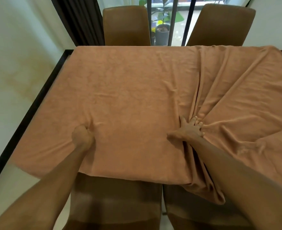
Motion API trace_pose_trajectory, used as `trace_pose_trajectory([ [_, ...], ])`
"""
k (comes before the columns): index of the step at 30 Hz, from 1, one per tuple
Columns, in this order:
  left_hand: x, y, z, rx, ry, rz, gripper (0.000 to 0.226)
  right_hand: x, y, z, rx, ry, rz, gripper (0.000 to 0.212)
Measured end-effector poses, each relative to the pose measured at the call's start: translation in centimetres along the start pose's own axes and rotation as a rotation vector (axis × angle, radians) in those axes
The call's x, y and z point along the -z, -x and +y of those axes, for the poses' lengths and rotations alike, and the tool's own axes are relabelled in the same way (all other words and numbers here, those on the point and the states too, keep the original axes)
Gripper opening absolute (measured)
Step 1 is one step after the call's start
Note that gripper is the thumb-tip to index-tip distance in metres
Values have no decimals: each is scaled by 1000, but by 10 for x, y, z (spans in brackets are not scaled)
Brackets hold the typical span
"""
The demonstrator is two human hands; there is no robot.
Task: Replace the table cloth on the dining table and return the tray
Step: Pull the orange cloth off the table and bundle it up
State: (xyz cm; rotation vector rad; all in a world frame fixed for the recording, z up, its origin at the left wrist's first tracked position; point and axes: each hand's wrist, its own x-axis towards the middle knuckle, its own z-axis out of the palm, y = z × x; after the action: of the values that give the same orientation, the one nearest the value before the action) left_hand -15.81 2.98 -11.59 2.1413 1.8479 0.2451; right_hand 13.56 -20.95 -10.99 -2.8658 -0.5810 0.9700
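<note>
Head view: cloth (128, 88) lies spread over the table (37, 103), smooth at left, bunched at right. Left hand (83, 136) is a fist gripping cloth near the front edge; right hand (190, 128) clutches gathered folds.

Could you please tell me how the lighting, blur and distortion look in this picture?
Head view: daylight glares through the glass door; the terracotta fabric table cloth is evenly lit, with soft shadows in its right-side folds; the near forearms blur; the wide lens splays the door's dark bars.
</note>
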Motion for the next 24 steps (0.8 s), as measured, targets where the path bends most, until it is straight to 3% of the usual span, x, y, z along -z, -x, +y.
trace_pose_trajectory([
  [2,0,2,8,-7,147,-3,18,1,2,3,-9,18,18,122],
  [7,-26,40,72,21,380,-192,27,-8,7,17,84,-8,32,111],
  [13,-79,149,162,-155,592,-645,18,-7,-5,28,119,-192,44,71],
  [15,-85,182,173,-239,562,-776,15,1,-8,27,122,-286,-3,77],
  [18,-77,194,164,-314,576,-909,14,17,-8,26,103,-445,-78,123],
  [21,-62,176,138,-311,681,-802,13,11,3,23,90,-201,-85,132],
  [24,-43,129,94,-272,587,-508,19,-8,14,19,82,8,-58,127],
])
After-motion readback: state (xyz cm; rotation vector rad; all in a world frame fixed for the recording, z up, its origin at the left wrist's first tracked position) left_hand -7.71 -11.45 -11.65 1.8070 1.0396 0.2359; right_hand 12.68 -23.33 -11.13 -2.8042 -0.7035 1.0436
